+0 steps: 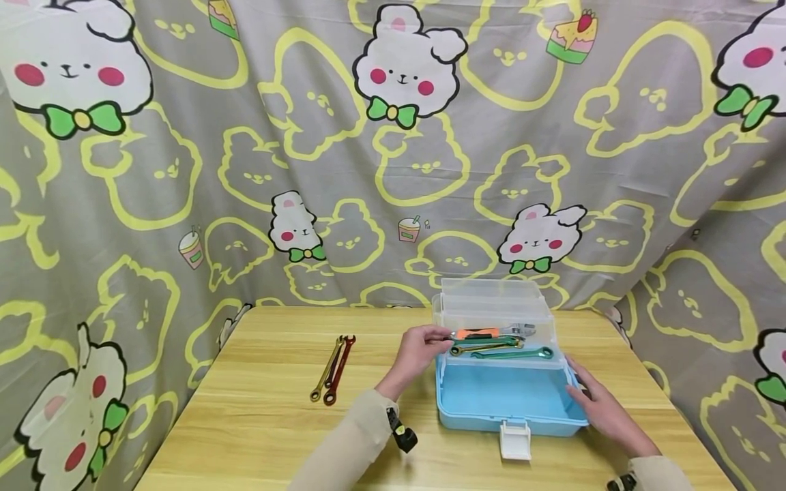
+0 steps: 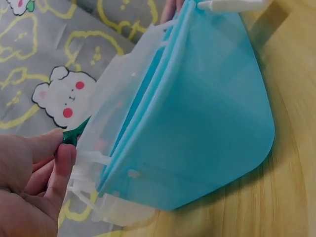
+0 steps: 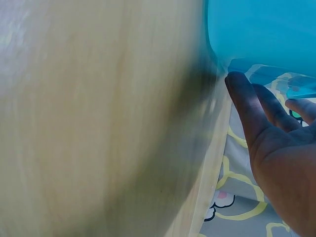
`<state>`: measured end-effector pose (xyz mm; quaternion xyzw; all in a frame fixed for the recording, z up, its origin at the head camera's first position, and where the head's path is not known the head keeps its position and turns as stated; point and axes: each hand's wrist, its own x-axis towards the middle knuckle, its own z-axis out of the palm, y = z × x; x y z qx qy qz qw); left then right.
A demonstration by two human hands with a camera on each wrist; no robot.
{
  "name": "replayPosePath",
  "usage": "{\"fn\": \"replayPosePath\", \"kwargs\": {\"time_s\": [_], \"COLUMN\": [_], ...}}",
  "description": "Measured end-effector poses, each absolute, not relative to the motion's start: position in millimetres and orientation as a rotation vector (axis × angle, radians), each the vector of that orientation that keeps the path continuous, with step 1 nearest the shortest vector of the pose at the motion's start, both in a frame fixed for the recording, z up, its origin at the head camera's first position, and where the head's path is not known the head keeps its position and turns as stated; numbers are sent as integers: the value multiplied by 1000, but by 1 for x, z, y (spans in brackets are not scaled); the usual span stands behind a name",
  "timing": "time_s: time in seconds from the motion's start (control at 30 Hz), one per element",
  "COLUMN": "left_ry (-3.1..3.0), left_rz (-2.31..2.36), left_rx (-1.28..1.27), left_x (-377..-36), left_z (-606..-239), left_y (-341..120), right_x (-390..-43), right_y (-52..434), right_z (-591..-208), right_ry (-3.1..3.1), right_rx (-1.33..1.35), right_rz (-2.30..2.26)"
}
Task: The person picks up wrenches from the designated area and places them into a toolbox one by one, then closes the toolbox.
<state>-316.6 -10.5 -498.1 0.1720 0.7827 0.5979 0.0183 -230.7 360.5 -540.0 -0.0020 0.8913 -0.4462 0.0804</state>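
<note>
My left hand (image 1: 420, 351) pinches one end of a green wrench (image 2: 74, 136) between thumb and fingers, at the left side of the clear tray (image 1: 442, 320) of an open blue toolbox (image 1: 479, 423). In that tray lie an adjustable wrench (image 1: 482, 333) with an orange and black handle, a gold wrench (image 1: 473, 348) and another green wrench (image 1: 522, 353). My right hand (image 1: 604, 409) rests against the toolbox's right side, its thumb over the rim. Fairly straight fingers (image 3: 244, 101) show beside the blue wall in the right wrist view.
Left of the toolbox, a gold wrench (image 1: 327, 368) and a red wrench (image 1: 341, 368) lie on the wooden table (image 1: 258, 409), with a darker one between them. The white latch (image 1: 516, 442) hangs at the box front. A patterned curtain (image 1: 393, 170) stands behind the table.
</note>
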Motion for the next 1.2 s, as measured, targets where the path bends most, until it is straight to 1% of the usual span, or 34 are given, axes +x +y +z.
{"fn": "replayPosePath", "kwargs": {"time_s": [0.57,0.9,1.2], "left_ry": [2720,2789,2813], "left_rz": [1523,1382,1297], "left_rx": [778,822,801], "left_x": [-323,-327,-329], "left_z": [-508,-505,-501], "left_y": [0,-1,0], "right_x": [-231,-231,-231], "right_y": [360,359,359], "right_z": [-539,-539,-541], "right_ry": [2650,2654,2651], "right_rx": [26,29,19], "right_rz": [-1334,-1327,-1348]}}
